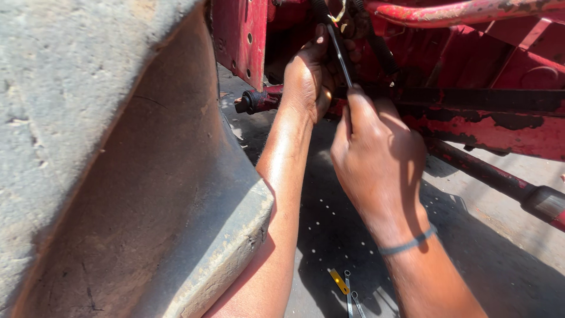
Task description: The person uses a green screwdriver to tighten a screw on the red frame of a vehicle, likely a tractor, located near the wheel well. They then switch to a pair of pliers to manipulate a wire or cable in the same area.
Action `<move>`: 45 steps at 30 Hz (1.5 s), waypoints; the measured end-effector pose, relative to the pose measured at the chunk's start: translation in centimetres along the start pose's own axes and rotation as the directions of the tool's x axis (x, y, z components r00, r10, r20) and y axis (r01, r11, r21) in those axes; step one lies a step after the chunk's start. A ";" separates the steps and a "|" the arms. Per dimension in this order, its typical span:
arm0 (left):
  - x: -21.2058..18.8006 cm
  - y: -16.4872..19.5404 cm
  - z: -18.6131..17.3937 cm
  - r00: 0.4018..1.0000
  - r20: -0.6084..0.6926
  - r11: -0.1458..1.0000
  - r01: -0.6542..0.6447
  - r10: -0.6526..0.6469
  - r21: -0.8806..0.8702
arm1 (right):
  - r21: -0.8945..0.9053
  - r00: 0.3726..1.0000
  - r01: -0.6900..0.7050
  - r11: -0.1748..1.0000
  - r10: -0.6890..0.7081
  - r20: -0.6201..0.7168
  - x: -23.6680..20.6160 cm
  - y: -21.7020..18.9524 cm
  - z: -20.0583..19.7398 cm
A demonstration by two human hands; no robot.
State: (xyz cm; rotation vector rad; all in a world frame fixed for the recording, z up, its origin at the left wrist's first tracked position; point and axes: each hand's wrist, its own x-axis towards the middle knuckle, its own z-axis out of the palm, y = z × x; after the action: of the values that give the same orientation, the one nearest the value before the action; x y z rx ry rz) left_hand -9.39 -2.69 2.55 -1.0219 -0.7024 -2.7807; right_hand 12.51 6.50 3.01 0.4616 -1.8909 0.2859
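Observation:
My left hand (307,76) reaches up into the red machine frame (471,123) and grips parts inside it, near black hoses (382,53); what exactly its fingers close on is hidden. My right hand (376,156), with a grey band on the wrist, pinches the lower end of a thin dark rod-like tool (340,50) that runs up into the frame beside my left hand. A red shaft with a black end cap (250,101) sticks out to the left of my left hand.
A large dusty tyre (118,159) fills the left side. A red tube (465,10) crosses the top right. A rusty red rod (500,179) slopes down at the right. On the shaded ground lie a yellow-handled tool (338,281) and metal spanners (351,297).

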 end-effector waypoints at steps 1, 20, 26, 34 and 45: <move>0.0 0.0 0.0 1.000 0.000 1.000 -0.010 0.010 -0.021 | -0.028 1.000 0.016 0.999 -0.016 0.007 0.5 0.1 0.3; 0.0 0.0 0.4 0.999 -0.033 1.000 0.005 -0.005 0.003 | -0.052 0.999 0.038 0.998 -0.039 -0.016 -0.8 0.4 0.4; 0.1 -0.1 0.3 1.000 0.002 0.999 0.004 -0.004 -0.038 | -0.071 0.996 0.089 0.993 -0.089 -0.003 0.5 1.2 1.5; 0.3 0.0 0.3 0.999 -0.044 0.997 -0.015 0.018 0.081 | -0.065 1.000 0.024 0.998 -0.024 -0.005 -1.8 0.2 -0.5; -0.1 0.1 -0.2 0.993 0.081 0.997 -0.080 0.081 -0.016 | -0.049 1.000 0.000 0.999 0.000 -0.008 -1.4 1.5 -0.3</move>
State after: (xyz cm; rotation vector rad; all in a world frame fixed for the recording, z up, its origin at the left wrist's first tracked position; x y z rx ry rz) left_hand -9.38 -2.87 2.40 -1.1457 -0.6385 -2.6913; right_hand 12.55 8.21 1.87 0.4268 -1.8857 0.2411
